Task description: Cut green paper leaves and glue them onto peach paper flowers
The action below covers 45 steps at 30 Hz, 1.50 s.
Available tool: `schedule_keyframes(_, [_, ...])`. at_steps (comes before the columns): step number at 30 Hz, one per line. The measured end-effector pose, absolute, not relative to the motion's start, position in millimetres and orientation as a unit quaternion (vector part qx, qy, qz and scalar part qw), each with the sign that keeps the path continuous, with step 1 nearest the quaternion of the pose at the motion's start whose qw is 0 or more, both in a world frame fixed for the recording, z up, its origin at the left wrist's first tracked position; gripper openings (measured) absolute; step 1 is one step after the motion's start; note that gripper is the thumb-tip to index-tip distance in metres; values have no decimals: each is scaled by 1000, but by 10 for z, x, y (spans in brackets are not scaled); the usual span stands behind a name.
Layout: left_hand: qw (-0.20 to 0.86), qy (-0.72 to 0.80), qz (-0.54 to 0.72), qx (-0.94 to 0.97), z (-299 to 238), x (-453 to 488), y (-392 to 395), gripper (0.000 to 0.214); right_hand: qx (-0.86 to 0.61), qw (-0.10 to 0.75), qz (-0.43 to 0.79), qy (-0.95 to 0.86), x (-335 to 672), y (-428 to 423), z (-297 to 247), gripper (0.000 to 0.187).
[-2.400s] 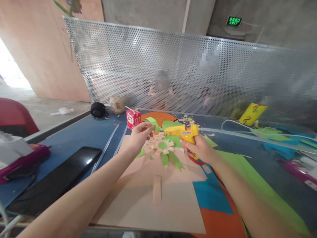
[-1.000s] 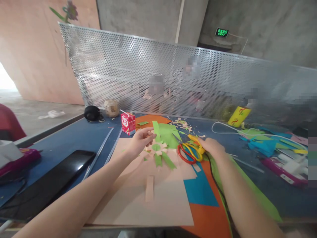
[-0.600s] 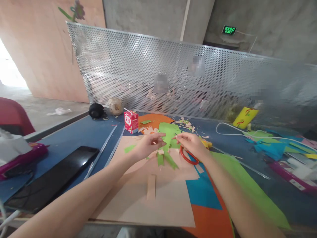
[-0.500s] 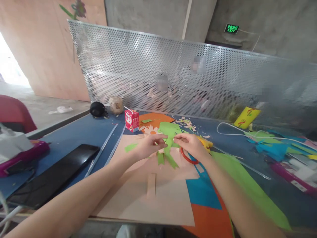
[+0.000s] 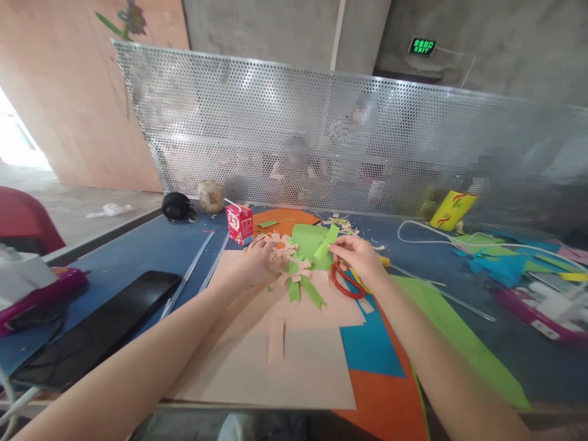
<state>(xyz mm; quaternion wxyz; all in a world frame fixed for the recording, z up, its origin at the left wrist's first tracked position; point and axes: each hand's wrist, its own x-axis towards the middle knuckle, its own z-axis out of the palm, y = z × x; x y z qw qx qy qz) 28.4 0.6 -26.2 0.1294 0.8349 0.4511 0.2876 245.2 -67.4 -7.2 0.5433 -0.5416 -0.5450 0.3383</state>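
Observation:
My left hand (image 5: 260, 262) is closed at the left edge of a pale pink paper flower (image 5: 288, 246) with an orange centre. Its fingers curl down over the petals, so the fingertips are partly hidden. My right hand (image 5: 361, 257) pinches a light green paper strip (image 5: 327, 242), tilted above a larger green paper piece (image 5: 307, 237). Below the hands, green strips with notched ends (image 5: 312, 293) lie on pink paper sheets (image 5: 239, 361). A folded pink strip (image 5: 276, 342) rests on the nearer sheet. Red-handled scissors (image 5: 344, 286) lie beneath my right hand.
A red drink carton (image 5: 239, 224) with a straw stands behind my left hand. On the left lie a black phone (image 5: 105, 324) and a purple power strip (image 5: 41, 294). Paper scraps (image 5: 342, 224) litter the back, before a perforated metal screen (image 5: 248, 122). People sit beyond it.
My left hand has moved left and down onto the flower. My right hand has lifted a green strip and now holds it upright at a slant. The view has shifted slightly.

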Motion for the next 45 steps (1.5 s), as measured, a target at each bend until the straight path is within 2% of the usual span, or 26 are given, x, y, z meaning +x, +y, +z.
schedule_keyframes(3, [59,504,216,834,-333,308,17,57,-529,557,371,-522,2461,-656,-85,24])
schedule_keyframes(5, [41,494,200,845,-349,350,5,57,-515,569,403,-498,2443,-660,-87,23])
schedule_keyframes(11, [81,473,218,850,-319,389,-29,50,-460,620,481,-416,2478,-657,-81,24])
schedule_keyframes(13, [132,473,231,840,-297,377,-46,47,-458,628,484,-401,2512,-644,-81,24])
schedule_keyframes(18, [364,433,300,768,-233,365,-83,51,-446,640,503,-372,2538,-613,-110,25])
schedule_keyframes(21, [435,390,375,720,-196,369,-106,53,-426,649,517,-360,2515,-613,-106,25])
schedule_keyframes(24, [521,358,426,647,-156,388,-166,43,-358,671,559,-331,2481,-641,-63,25])
schedule_keyframes(26, [572,341,449,596,-124,414,-227,37,-312,653,604,-333,2454,-671,-38,24])
schedule_keyframes(28, [602,336,461,558,-88,445,-291,35,-305,602,640,-369,2428,-703,-37,20])
schedule_keyframes(31, [605,359,455,546,-47,467,-351,29,-328,524,669,-413,2401,-738,-79,17])
schedule_keyframes(34, [556,396,426,594,-38,424,-323,21,-343,481,689,-419,2401,-755,-120,16])
schedule_keyframes(39, [472,403,370,692,-23,282,-181,20,-317,473,708,-417,2443,-775,-103,15])
schedule_keyframes(45, [496,367,258,743,45,252,-245,22,-311,444,732,-414,2476,-781,-94,19])
